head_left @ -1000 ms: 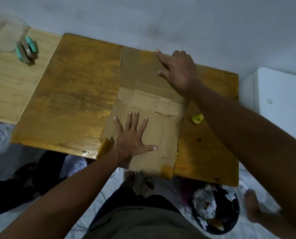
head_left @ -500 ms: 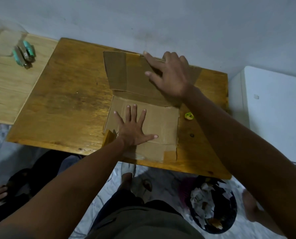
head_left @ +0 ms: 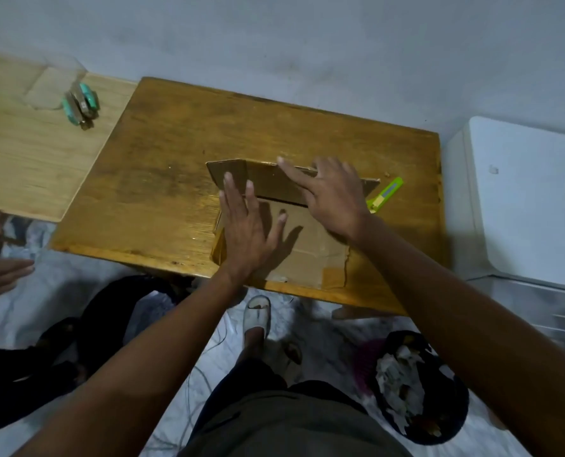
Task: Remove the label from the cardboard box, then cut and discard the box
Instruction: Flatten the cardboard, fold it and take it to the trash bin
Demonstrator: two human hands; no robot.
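A flattened brown cardboard box (head_left: 310,255) lies at the near edge of the dark wooden table (head_left: 162,179). Its far half is folded up and over toward me, standing at a tilt. My right hand (head_left: 332,196) rests on that raised panel with fingers spread. My left hand (head_left: 246,229) lies flat on the box's left side, its fingertips against the raised panel. A yellow-green utility knife (head_left: 385,194) lies on the table just right of the box, partly behind my right hand. No label is visible on the box.
A dark waste bin (head_left: 416,387) filled with paper scraps stands on the floor at the lower right. A white cabinet (head_left: 521,199) is right of the table. A lighter table (head_left: 27,153) at the left holds teal clips (head_left: 80,105). Another person's hand (head_left: 1,275) shows at the far left.
My right hand has folded the far half of the cardboard up and toward me. My left hand slid forward along the box's left side. The knife is more exposed.
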